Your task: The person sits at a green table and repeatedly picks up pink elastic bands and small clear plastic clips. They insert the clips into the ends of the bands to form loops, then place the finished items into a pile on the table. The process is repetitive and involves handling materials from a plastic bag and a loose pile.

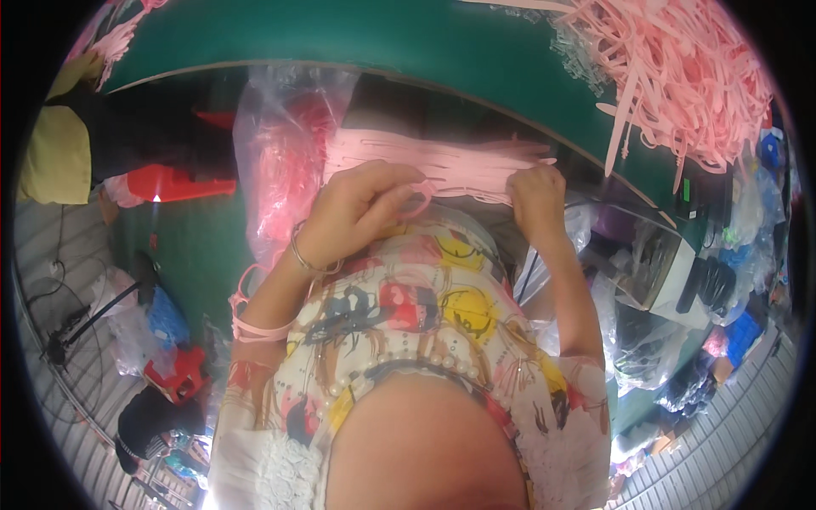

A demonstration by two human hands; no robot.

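Observation:
A flat bundle of pink straps stretches sideways in front of my body, below the table's near edge. My right hand is closed in a fist around the bundle's right end. Near its left part, my left hand has thumb and forefinger pinched on a small pink strap loop, which hangs against the bundle's lower edge. A bracelet circles my left wrist, and pink straps are looped around that forearm. Just left of the bundle stands a clear plastic bag with pink contents.
A tangled heap of pink straps covers the right of the green table, with small clear pieces beside it. At the left are a red stool and a person's yellow garment. Plastic bags and a box lie right.

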